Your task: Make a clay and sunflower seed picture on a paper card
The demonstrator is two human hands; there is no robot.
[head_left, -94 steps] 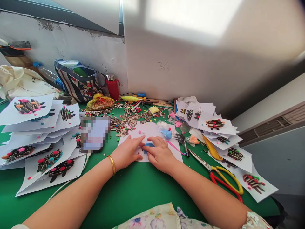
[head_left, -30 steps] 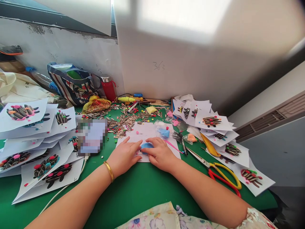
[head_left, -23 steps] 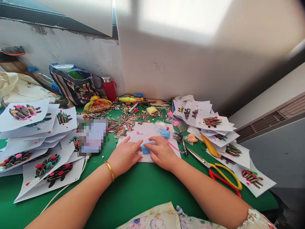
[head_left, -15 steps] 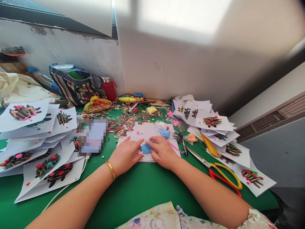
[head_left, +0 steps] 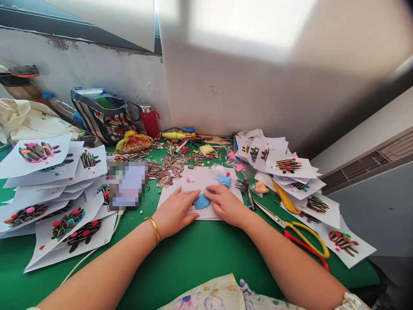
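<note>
A flattened piece of blue clay lies on a white sheet of paper in front of me. My left hand rests at its left side, fingers spread and fingertips at the clay's edge. On the other side, my right hand touches the clay's upper right edge with its fingers stretched out. Neither hand is closed round anything. Behind my right hand, more blue clay sits in clear plastic, with a small red ball on it. A pink ball is on the paper.
Scissors lie right of my right forearm. Seed-decorated sheets are piled left and right. A phone-like device with a cable is left. Sunflower seeds, a red bottle and a bag stand farther back.
My hands have moved slightly apart and more of the blue clay shows between them. The whole view has shifted slightly.
</note>
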